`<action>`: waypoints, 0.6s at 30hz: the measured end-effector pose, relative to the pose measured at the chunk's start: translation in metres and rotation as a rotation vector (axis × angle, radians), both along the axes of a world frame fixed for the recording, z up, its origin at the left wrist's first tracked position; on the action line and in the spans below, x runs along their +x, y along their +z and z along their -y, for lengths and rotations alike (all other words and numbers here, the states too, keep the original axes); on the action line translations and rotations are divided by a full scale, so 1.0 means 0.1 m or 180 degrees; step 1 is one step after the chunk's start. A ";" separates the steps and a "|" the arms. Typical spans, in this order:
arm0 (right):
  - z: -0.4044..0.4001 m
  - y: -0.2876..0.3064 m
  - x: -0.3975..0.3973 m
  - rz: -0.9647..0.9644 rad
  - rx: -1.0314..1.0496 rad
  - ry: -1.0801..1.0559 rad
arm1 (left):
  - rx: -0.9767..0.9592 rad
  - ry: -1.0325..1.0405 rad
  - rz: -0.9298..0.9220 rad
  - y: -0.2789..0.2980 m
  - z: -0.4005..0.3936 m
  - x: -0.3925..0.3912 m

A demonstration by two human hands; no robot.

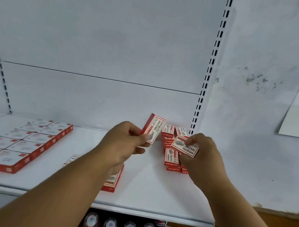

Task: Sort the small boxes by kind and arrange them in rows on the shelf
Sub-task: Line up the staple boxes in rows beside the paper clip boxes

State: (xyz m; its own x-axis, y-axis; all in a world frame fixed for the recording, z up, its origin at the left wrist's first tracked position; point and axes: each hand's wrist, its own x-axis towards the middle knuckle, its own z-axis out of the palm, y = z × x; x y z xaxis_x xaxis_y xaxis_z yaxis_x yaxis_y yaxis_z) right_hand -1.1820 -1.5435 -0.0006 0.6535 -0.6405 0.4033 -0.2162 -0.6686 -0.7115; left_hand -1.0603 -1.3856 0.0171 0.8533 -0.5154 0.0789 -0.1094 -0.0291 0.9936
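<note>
Red-and-white cardboard is held in both hands above the shelf (154,193). One small box (153,129) is pinched at its lower end by the left hand (124,142); another box (185,146) is pinched flat by the right hand (203,154). Unsorted boxes (173,154) lie just beyond the right grip. Each box is judged light, stiff and crushable, best taken by its long edges.

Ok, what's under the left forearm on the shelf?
A row of small red-and-white boxes lies on the shelf beneath the left forearm. Only its near end and one box at its far-left side show; the arm covers the middle, so no count.
</note>
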 end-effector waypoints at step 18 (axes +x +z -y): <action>-1.46 0.05 0.55 0.1424 0.2843 0.0619 | -0.0588 -0.0087 -0.0574 -0.07 -1.38 0.54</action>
State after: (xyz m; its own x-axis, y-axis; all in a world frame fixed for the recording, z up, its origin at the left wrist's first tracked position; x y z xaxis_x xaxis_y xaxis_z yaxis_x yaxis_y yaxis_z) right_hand -1.1272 -1.3978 0.0039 0.6850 -0.7258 0.0625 0.2481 0.1517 -0.9568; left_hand -1.0065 -1.2475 0.0101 0.8481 -0.5294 0.0216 0.0717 0.1552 0.9853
